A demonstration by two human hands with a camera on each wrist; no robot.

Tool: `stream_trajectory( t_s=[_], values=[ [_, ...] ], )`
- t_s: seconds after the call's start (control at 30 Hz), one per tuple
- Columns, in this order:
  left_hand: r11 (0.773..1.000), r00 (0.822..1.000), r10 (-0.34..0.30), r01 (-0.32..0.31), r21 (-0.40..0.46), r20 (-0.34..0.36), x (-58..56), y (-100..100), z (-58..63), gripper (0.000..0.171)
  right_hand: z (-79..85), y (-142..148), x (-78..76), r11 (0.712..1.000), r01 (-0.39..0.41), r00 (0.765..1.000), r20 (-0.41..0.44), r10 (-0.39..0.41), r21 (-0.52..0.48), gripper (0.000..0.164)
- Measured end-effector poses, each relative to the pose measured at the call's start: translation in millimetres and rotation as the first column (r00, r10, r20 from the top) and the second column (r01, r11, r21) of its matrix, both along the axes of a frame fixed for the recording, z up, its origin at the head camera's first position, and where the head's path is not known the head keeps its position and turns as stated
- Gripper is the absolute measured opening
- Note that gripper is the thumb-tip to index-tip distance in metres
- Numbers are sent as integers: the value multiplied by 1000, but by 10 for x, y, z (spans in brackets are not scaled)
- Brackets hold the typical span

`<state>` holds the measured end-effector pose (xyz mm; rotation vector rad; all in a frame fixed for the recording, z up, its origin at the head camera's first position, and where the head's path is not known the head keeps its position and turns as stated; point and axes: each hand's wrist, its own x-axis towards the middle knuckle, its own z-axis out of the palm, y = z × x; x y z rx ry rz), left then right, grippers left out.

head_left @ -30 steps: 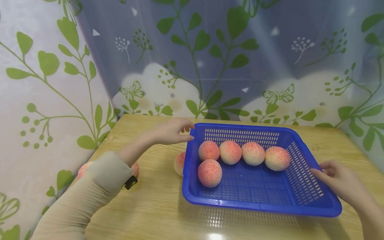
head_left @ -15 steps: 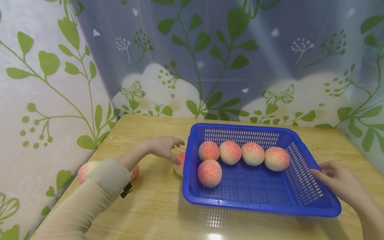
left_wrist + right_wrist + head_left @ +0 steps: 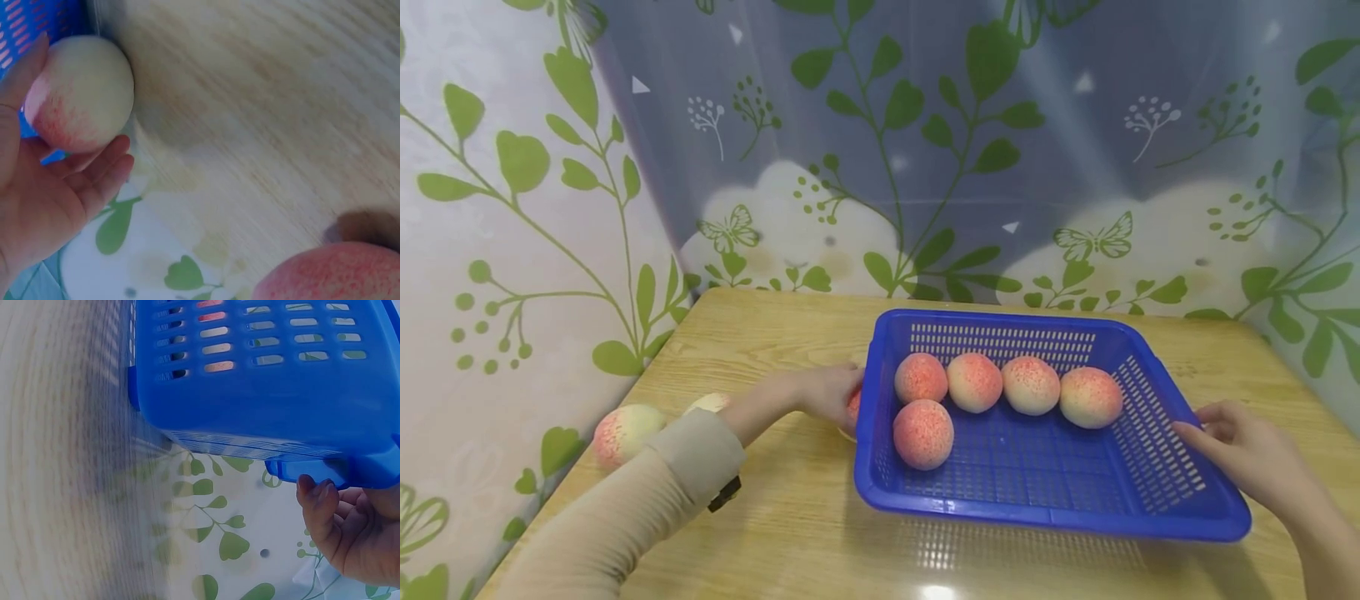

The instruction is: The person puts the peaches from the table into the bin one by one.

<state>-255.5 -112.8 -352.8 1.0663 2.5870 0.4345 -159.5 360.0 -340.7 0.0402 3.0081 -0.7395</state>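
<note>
My left hand (image 3: 831,392) is at the left outer side of the blue plastic basket (image 3: 1052,525), holding a peach (image 3: 81,94). In the left wrist view, thumb and fingers curve round this pale, red-blushed peach beside the basket wall; the head view shows only a sliver of it. My right hand (image 3: 1247,450) grips the basket's right rim, fingers beneath its outer lip in the right wrist view. Inside the basket are several peaches: a row along the back and one peach (image 3: 923,434) in front at the left.
Two more peaches lie on the wooden table (image 3: 790,533) at the left: one peach (image 3: 627,435) near the edge, another peach (image 3: 707,403) partly behind my left sleeve. A leaf-patterned curtain (image 3: 925,167) stands behind the table and along its left side.
My left hand has come down from the basket's back left corner to the peach beside it and closed round it. The right hand and basket have stayed in place.
</note>
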Motion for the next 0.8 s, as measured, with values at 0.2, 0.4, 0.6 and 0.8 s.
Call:
stream_trajectory(
  t_s=[0.2, 0.4, 0.6, 0.8],
  values=[
    [999, 997, 28, -29, -20, -65, 27, 28, -36, 64, -5, 3, -1, 1000, 1, 1000, 2, -1, -7, 63],
    [996, 996, 80, -81, -24, -47, 14, -53, -27, 62, -12, 12, -3, 1000, -7, 1000, -3, 7, -10, 62],
    [994, 992, 112, -113, -10, -49, -4, -178, 47, 64, -11, 26, -2, 1000, -2, 1000, -2, 2, -16, 61],
    [983, 985, 172, -170, 63, -26, -5, -319, 155, 68, -19, 18, -5, 1000, 2, 1000, 0, -2, -10, 63]
  ],
)
